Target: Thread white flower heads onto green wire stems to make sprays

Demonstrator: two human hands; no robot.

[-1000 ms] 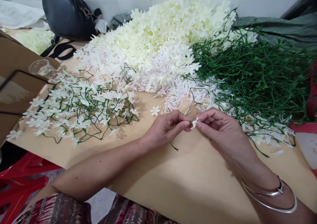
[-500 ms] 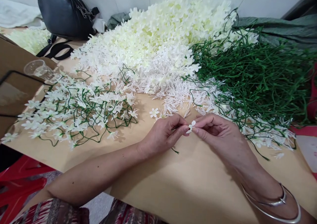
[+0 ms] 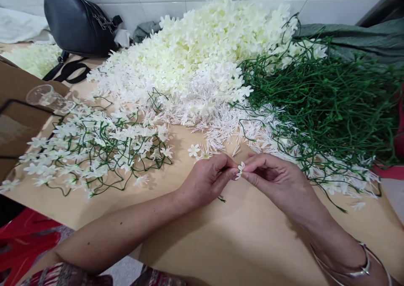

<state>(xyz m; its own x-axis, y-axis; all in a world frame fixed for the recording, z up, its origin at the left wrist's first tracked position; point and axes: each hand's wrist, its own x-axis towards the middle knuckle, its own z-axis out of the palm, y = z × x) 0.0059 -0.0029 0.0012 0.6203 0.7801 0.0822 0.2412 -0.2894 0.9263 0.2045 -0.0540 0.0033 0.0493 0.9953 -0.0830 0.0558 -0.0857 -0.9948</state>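
My left hand (image 3: 206, 178) is closed in a pinch, and the tip of a green plastic stem (image 3: 221, 199) pokes out beneath it. Facing it, my right hand (image 3: 277, 178) pinches a small white artificial flower (image 3: 240, 171) between thumb and forefinger. The flower sits where the fingertips of both hands meet, seen nearly edge-on. How the stem joins the flower is hidden by my fingers. Just beyond my left hand lie loose white flower heads (image 3: 193, 151) and thin white stamens (image 3: 221, 128).
Flowers on green stems (image 3: 104, 147) are spread at the left. A tall heap of cream petals (image 3: 217, 37) stands against the tiled wall, with a pile of bare green stems (image 3: 328, 100) to its right. A black bag (image 3: 78, 22), clear plastic cup (image 3: 42, 96) and cardboard box (image 3: 19, 88) are at the left.
The flower has turned from facing me to nearly edge-on between my fingertips. Both hands keep their pinch. The whole view has shifted slightly.
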